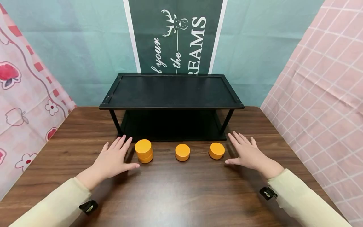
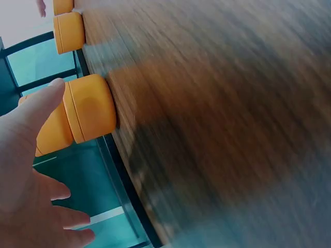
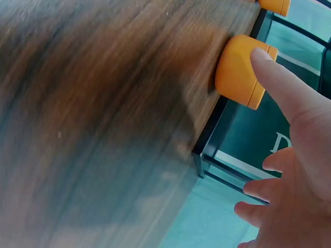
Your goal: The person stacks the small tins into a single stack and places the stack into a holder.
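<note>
Two smooth orange cylindrical containers (image 1: 144, 151), stacked upright with long axis vertical, stand on the brown wood-grain table (image 1: 204, 186) just right of the left hand (image 1: 112, 160). One matching single container (image 1: 216, 151) stands just left of the right hand (image 1: 246, 154). Both hands' fingers are spread, gripping nothing.

In the head view, the black rack's upper shelf (image 1: 175, 91) covers the bottom of the dark green banner (image 1: 150, 22), cutting its sideways lettering (image 1: 196, 41) short; the back of the lower shelf (image 1: 173, 127) is hidden. Both sleeves (image 1: 54, 205) run off the bottom edge. In the left wrist view, the table (image 2: 222, 113) is blurred, the left hand (image 2: 18, 175) is cropped at left, and its thumb hides part of the stacked orange cylinders (image 2: 93, 108). In the right wrist view, the right hand (image 3: 305, 170) leaves the right edge, its thumb partly covering a single orange cylinder (image 3: 240, 72).
</note>
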Demonstrator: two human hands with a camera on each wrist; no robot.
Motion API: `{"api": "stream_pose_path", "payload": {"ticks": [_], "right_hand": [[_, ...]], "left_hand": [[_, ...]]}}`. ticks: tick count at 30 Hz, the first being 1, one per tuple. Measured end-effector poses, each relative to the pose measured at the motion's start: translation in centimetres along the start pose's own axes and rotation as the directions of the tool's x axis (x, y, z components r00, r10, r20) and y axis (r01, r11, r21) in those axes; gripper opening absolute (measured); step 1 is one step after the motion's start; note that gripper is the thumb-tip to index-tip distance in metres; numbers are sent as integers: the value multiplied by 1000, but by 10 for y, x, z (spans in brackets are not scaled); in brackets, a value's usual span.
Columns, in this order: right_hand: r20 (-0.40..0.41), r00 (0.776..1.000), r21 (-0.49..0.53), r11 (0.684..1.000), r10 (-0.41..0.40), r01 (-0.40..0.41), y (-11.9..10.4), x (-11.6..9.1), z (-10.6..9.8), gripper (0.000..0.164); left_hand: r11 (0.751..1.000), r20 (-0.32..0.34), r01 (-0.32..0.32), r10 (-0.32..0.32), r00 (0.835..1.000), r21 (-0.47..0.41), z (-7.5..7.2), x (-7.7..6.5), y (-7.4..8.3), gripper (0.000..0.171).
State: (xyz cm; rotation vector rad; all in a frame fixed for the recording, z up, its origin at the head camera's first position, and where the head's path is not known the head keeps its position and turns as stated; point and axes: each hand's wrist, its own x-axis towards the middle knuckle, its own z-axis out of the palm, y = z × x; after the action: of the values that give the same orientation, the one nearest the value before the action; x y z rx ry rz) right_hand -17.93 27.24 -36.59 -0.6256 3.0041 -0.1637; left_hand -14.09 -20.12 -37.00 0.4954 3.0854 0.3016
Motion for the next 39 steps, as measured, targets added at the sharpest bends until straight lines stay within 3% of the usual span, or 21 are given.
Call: {"api": "stream_pose_path", "payload": {"ticks": [4,7,11,14,26,29,39], "right_hand": [[-8,1000,98,995,-25,26,-2,3,3,101],[5,999,210,977,-49,47,-3,4,6,99],[24,998,323,945,-65,54,-4,7,9,97],[27,998,347,936,-63,50,-6,9,11,96],[18,999,381,924,-49,39,-11,17,15,86],[18,998,403,914,-59,47,-12,18,16,84],[35,997,415,909,-64,44,-12,18,19,78]], "left_hand": [[992,17,13,-11,1000,-126,1,3,-2,102],[967,31,4,4,1000,-254,3,6,-3,101],[906,45,-12,35,998,-423,5,9,-4,96],[855,62,-1,38,997,-519,9,9,-4,93],[689,60,7,52,997,-725,22,15,-7,75],[677,60,5,57,997,-736,24,17,-7,69],[698,2,-44,65,998,-714,27,19,-6,57]]}}
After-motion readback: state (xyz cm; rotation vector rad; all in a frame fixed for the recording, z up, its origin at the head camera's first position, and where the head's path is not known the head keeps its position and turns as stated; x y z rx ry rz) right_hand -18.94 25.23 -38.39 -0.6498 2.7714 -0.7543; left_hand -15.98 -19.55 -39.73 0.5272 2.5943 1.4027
